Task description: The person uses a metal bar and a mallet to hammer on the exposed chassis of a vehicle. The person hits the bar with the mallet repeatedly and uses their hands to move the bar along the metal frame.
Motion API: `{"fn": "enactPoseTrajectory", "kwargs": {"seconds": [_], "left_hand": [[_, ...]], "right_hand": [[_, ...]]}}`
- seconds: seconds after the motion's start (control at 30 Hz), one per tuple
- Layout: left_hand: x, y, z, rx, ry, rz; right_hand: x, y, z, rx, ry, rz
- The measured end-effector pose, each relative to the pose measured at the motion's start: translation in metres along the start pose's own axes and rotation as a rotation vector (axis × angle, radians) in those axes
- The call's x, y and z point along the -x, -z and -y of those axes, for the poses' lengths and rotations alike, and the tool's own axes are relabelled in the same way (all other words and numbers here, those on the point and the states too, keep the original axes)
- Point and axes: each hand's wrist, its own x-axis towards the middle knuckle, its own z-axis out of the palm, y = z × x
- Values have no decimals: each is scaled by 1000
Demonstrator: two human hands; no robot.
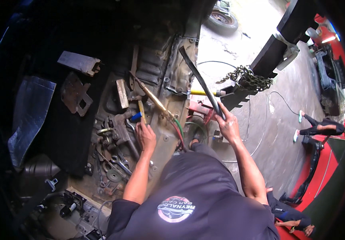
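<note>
My right hand [229, 125] is closed around the lower end of a long dark flat metal bar [198, 76], which slants up and to the left. Lower on the left, my left hand [146, 137] has its fingers bent at the lower end of a narrow yellow handle [141, 109]; the grip is partly hidden. A blue piece [136, 116] lies against that handle. Between my hands rests a brass gas torch [153, 98] with red and green hoses. Left of my left hand is a pile of wrenches [120, 162], clamps and other metal tools on the vehicle floor.
A wooden block [122, 93], a rusty plate [75, 95] and a bent sheet of metal [32, 116] lie leftward. A chain [248, 79] hangs on a notched black post [274, 50], beside a yellow handle [204, 92]. Two people [324, 127] are at the right.
</note>
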Motion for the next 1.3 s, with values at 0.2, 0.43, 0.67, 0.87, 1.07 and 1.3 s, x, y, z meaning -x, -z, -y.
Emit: {"fn": "enactPoseTrajectory", "kwargs": {"seconds": [0.2,0.43,0.67,0.87,1.07,1.3], "left_hand": [[1,4,2,17,8,-2],[0,4,-1,42,8,-8],[0,1,3,21,-25,-28],[0,2,2,20,-12,-15],[-1,2,1,6,-6,-9],[-1,-4,3,-20,-22,-1]], "right_hand": [[-55,-2,22,140,-35,-10],[-86,2,35,330,71,-21],[-56,8,35,492,216,20],[12,20,27,504,179,107],[66,34,20,457,223,163],[100,41,19,534,106,278]]}}
